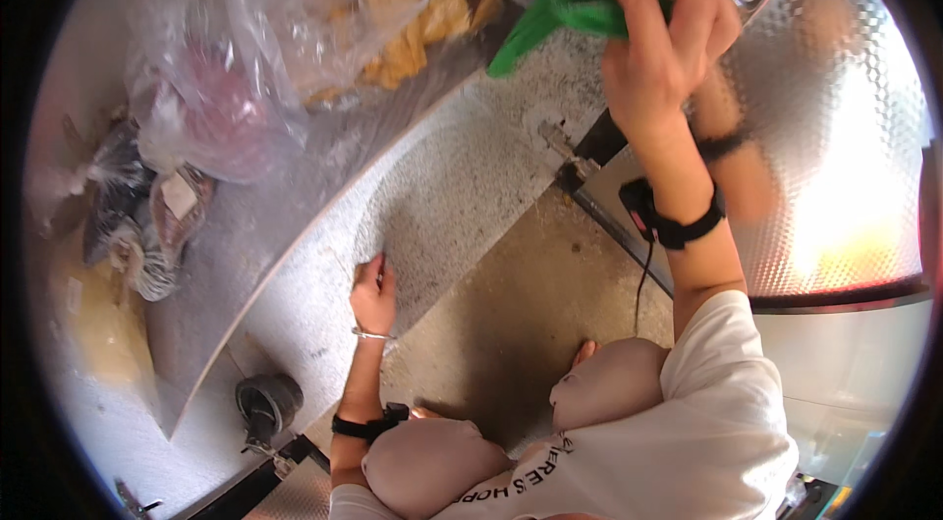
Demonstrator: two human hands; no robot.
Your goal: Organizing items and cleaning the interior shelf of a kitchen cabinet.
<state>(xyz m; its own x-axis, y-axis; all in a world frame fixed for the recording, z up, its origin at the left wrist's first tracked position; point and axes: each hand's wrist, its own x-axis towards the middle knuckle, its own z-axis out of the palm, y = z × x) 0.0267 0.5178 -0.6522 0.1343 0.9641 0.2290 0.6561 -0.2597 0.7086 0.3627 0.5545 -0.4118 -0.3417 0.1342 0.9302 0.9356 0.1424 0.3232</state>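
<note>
My right hand (663,56), blurred, is raised at the upper right with a green cloth (582,12) bunched in its fingers. Close beside it, an embossed shiny metal panel (803,152), which looks like a cabinet door, mirrors the forearm. My left hand (374,299) is lower, its curled fingers at the grey speckled surface (449,174) inside the cabinet. Something small and dark shows at those fingers, but I cannot tell whether it is held. Above that surface runs a grey shelf board (295,152) with a pale edge.
On the shelf lie a clear bag with yellow-brown dried food (420,26), a reddish bag (221,107), several small knotted bags (177,203) and a pale yellow packet (103,328). A dark round cup-like object (272,398) is at lower left. A metal hinge (567,144) juts near the panel.
</note>
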